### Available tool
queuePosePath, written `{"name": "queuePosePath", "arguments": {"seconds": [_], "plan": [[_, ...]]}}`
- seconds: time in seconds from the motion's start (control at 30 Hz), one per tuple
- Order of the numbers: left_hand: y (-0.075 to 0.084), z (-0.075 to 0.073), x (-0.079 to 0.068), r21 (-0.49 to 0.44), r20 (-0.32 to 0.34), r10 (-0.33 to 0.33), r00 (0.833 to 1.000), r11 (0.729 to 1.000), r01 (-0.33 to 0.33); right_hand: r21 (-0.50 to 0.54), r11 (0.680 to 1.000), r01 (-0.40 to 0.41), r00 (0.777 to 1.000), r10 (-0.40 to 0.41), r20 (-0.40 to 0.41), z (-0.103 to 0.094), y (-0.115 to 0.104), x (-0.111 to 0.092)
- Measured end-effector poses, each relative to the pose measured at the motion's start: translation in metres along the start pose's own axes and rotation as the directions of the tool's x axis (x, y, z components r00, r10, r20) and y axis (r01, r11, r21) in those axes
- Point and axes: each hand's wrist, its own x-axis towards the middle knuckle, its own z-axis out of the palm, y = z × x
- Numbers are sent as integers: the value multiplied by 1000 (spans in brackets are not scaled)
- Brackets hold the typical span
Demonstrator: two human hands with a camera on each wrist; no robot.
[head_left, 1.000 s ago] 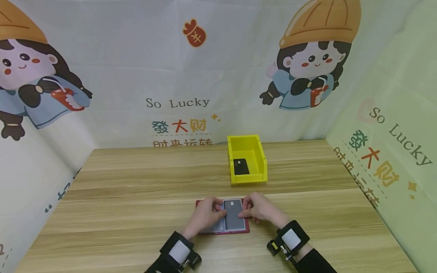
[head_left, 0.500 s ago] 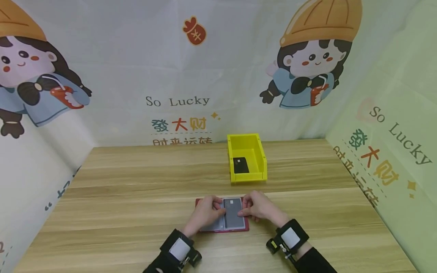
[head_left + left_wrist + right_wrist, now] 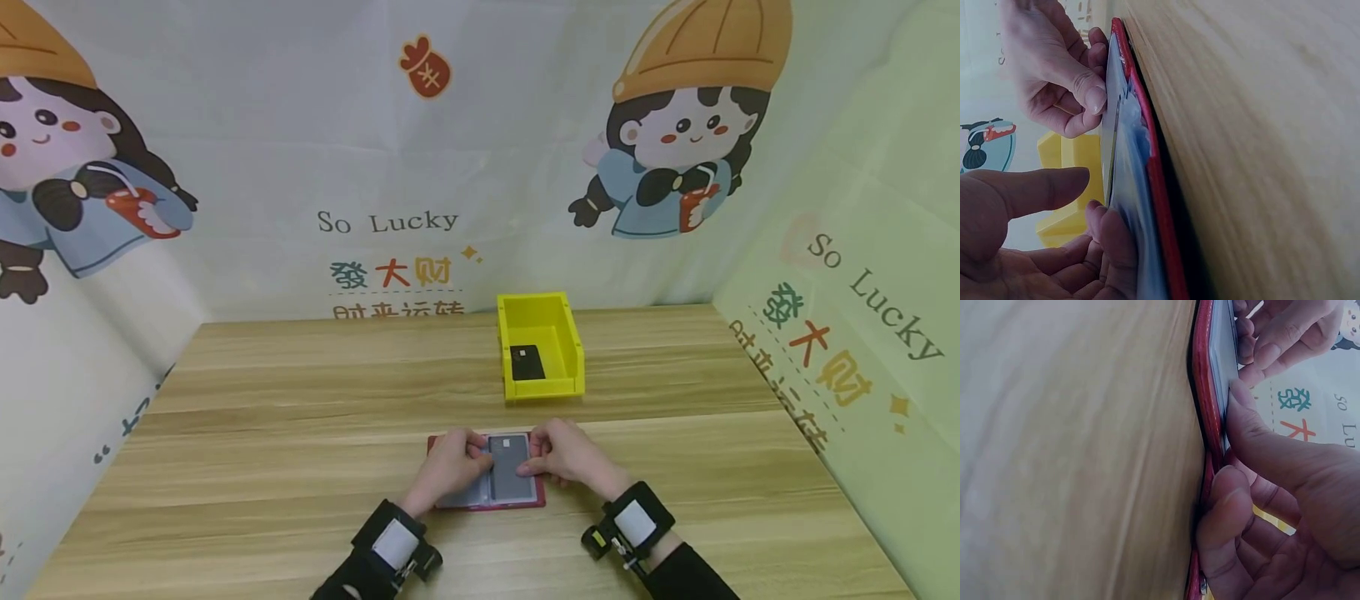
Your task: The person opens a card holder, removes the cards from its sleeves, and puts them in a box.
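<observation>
A red card holder (image 3: 541,492) lies opened on the table, with clear plastic sleeves inside. A grey card (image 3: 510,479) sits upright in its right-hand sleeve. My left hand (image 3: 450,468) is over the left page; in the left wrist view its fingertips (image 3: 1116,240) touch the sleeves, while the thumb stands apart from them. My right hand (image 3: 570,457) grips the right edge of the holder. In the right wrist view its thumb (image 3: 1254,428) lies on the sleeve and card, with curled fingers at the red cover's edge. The left hand covers much of the left page.
A yellow bin (image 3: 566,388) stands behind the holder, with a black card (image 3: 528,363) inside. Printed cloth walls (image 3: 390,150) border the wooden table (image 3: 300,400) at the back and sides. Both wrists wear black camera straps.
Both hands and the card holder keep nearly the same places. The whole head view has shifted slightly, and the card stays in its sleeve.
</observation>
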Motion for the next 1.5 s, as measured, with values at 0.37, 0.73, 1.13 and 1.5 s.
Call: {"name": "queuePosePath", "arguments": {"seconds": [0.37, 0.73, 1.13, 1.5], "plan": [[-1, 0, 0, 3, 0, 35, 999, 999, -35, -16, 999, 29, 999, -29, -16, 2, 0, 0], [-4, 3, 6, 66, 4, 27, 1000, 997, -27, -33, 999, 39, 999, -40, -6, 0, 1, 1], [-2, -3, 3, 78, 1, -15, 1000, 997, 14, -18, 999, 38, 999, -38, 2, -1, 1, 0], [-3, -9, -1, 100, -16, -38, 999, 994, 39, -28, 999, 41, 999, -42, -7, 0, 1, 0]]}}
